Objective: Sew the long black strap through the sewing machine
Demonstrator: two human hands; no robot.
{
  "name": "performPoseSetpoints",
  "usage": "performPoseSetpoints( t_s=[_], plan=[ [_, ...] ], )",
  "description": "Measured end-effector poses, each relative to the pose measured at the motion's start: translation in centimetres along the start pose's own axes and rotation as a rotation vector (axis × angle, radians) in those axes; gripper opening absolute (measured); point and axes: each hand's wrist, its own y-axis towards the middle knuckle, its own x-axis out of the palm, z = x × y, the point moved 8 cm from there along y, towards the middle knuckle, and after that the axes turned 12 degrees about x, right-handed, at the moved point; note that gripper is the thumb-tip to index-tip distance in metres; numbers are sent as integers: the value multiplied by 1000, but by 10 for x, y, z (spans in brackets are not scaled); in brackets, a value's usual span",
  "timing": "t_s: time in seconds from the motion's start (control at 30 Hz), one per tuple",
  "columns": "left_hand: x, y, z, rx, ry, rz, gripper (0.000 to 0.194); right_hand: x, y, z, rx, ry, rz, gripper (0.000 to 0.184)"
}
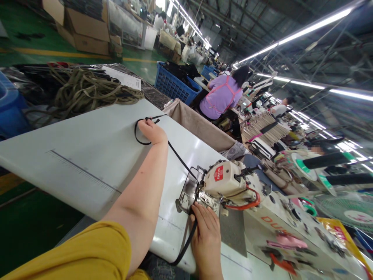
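- Grasped the black strap (190, 238) between the fingers of the left hand (150, 130), with a loop curling beside them over the white table (116, 124).
- Stretched the strap from there to the metal plate (186, 196) at the sewing machine (221, 177), then on past the right hand (206, 225) and down over the table's near edge.
- Laid the right hand's extended fingers against the strap, just beside the plate; could not tell pinching from mere resting there.
- Had tangled olive straps (87, 91) near the table's far edge.
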Motion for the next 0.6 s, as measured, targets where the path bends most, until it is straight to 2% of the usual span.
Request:
performPoseSetpoints(
  t_s=[0.1,0.2,0.27,0.33,0.4,0.43,0.53,0.6],
  plan=[
    [-14,-4,13,-41,98,69,12,-1,0,-1,-1,5,0,29],
    [-18,-14,27,-75,208,7,10,-1,1,0,3,9,-1,29],
    [-18,-24,35,-97,283,-41,21,-1,0,0,7,7,-6,30],
    [-11,-33,47,-26,321,-131,30,0,0,1,12,3,-18,30],
    [11,-46,62,160,314,-337,30,2,0,1,14,3,-30,30],
    [26,-57,69,277,296,-496,28,2,0,1,16,4,-32,30],
    [71,-115,73,556,235,-1082,20,1,1,0,7,7,-16,30],
    [84,-157,61,636,253,-1410,29,0,1,-1,-7,6,4,29]
  ],
)
